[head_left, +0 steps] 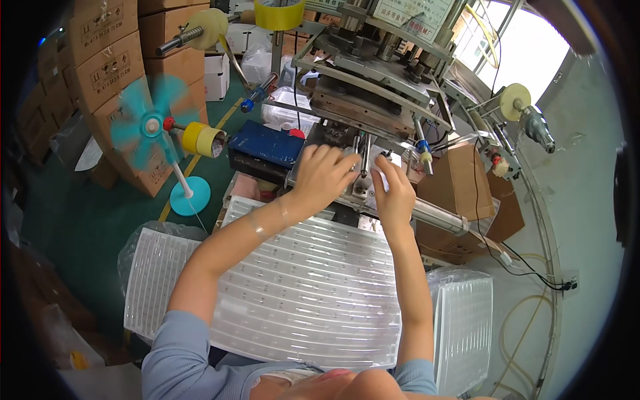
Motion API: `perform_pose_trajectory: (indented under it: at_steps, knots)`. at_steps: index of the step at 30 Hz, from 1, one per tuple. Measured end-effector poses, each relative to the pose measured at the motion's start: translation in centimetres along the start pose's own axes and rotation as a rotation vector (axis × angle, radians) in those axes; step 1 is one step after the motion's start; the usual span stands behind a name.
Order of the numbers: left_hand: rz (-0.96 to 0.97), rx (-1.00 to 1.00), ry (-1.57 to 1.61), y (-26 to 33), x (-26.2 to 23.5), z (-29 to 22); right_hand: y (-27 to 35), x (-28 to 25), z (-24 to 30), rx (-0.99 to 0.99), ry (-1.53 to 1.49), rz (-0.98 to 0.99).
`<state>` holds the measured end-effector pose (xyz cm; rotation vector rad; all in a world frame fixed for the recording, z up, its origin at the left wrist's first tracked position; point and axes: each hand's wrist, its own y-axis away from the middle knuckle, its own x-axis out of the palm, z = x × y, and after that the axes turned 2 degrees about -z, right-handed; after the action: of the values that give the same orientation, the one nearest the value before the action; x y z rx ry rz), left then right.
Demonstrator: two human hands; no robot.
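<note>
1. At the base of a grey metal press with stacked plates [360,110], two bare hands are seen at close work, held apart from each other.
2. The left hand [325,175] is lowered from the left with its fingers bent, the fingertips brought close to a slim, shiny metal fixture [365,155]; whether anything is pinched there cannot be made out.
3. The right hand [397,193] is raised on the other side, its thumb and fingers curled toward the same spot; its grip, too, is not clearly shown.
4. The fixture is set beneath the press plates, between the two hands.
5. Below the forearms, a broad, whitish plastic tray [313,287] is spread, its surface lined with long rows of ridges and small dark marks.
6. Similar ridged trays are placed at its left [157,280] and right [465,333].
7. To the left of the press, a blue, flat-topped box [267,143] is positioned near the left hand.
8. Farther left, a turquoise fan with a round base [190,196] is stood before stacked brown cardboard cartons [110,67].
9. At right, a brown cardboard box with raised flaps [460,190] is placed by the wall.
</note>
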<state>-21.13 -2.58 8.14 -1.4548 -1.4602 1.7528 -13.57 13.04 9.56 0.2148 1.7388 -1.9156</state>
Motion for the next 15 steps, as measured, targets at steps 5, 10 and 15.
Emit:
perform_pose_trajectory:
  at_steps: [5,10,15]
  knots:
    - [0.331,-0.145,0.172,7.4,-9.6,0.1,-1.5,4.1,-1.2,0.042,0.144,0.161]
    - [0.509,-0.098,0.172,13.2,-15.7,0.1,-1.6,2.4,-0.3,0.202,0.169,0.399]
    - [0.536,-0.222,0.211,16.3,-19.8,-1.8,4.2,-0.9,3.7,0.231,-0.134,0.267]
